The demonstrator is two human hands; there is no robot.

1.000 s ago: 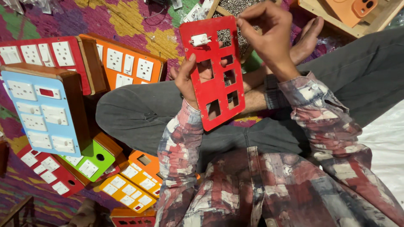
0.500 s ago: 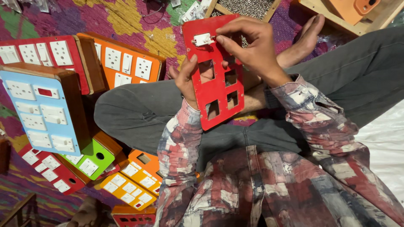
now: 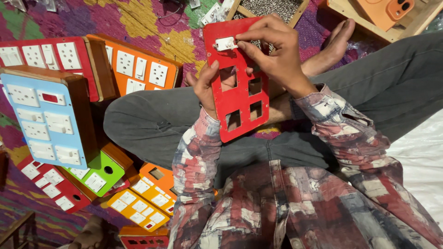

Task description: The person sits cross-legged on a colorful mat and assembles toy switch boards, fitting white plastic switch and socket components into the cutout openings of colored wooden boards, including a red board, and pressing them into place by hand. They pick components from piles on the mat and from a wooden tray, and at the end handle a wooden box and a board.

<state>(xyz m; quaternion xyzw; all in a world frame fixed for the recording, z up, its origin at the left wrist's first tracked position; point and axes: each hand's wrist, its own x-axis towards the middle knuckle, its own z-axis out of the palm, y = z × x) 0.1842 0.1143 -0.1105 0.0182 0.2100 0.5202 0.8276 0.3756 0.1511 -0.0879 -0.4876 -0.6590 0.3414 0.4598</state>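
I hold the red panel (image 3: 237,87) upright over my crossed legs, my left hand (image 3: 207,87) clasping its left edge, thumb in front. My right hand (image 3: 272,53) pinches the small white switch (image 3: 226,44) sitting in the top cutout. The panel looks like a thin, stiff, light sheet, weakened by its 5 or so rectangular holes, so I judge the solid edges the safest grip; the switch is small and smooth, likely to slip. To my left stand finished boards: a blue board (image 3: 44,120), an orange board (image 3: 138,69), and a green box (image 3: 99,173). A wooden tray of screws (image 3: 272,9) sits just behind the panel, beside my bare foot (image 3: 332,46).
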